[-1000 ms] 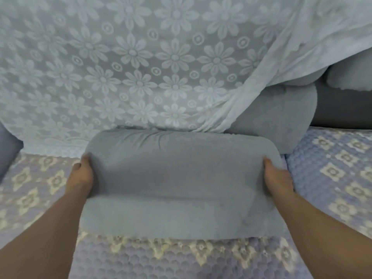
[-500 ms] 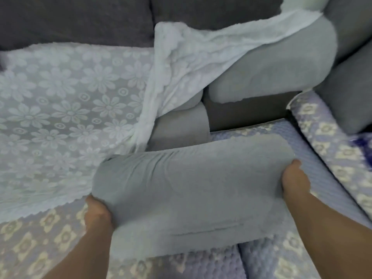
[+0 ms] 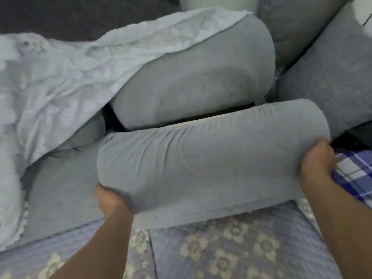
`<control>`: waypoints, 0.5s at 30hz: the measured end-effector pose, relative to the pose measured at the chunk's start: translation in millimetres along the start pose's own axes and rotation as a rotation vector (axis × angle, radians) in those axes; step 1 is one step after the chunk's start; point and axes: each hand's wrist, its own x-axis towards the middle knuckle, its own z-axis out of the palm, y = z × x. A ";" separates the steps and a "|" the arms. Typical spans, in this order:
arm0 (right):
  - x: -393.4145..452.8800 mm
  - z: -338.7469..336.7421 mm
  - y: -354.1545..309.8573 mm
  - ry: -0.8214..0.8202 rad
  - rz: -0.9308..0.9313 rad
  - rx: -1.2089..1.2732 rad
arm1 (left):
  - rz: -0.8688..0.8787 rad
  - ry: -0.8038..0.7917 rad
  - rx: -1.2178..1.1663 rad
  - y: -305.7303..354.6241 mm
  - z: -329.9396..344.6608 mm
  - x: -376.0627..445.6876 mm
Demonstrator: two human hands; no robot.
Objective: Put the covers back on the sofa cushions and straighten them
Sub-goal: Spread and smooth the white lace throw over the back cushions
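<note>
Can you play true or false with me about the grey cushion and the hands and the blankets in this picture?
1. Both hands hold the grey cushion. True: the left hand grips its near left corner, the right hand its right end.
2. The white flowery cloth covers the held cushion. False: it lies to the left, draped over another cushion behind.
3. A blue checked cloth shows beside the right hand. True.
4. The seat cover below is plain red. False: it is bluish with pale flowers.

Held cushion before back cushion, lace cover left.
</note>
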 end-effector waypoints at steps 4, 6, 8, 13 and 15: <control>10.6 73.7 29.7 -0.270 -0.132 -0.136 | 0.036 -0.219 0.017 -46.8 38.4 29.3; 7.2 93.5 47.0 -0.336 -0.237 -0.273 | 0.140 -0.165 0.220 -56.3 48.6 35.1; 12.6 97.5 55.0 -0.312 -0.205 -0.282 | 0.325 -0.005 0.470 -58.8 59.2 25.4; -12.5 79.2 68.6 -0.236 0.106 -0.243 | 0.419 -0.121 0.752 -61.6 53.2 -31.7; -29.8 85.6 80.7 -0.263 0.189 -0.162 | 0.611 -0.167 0.915 -62.1 46.9 -34.0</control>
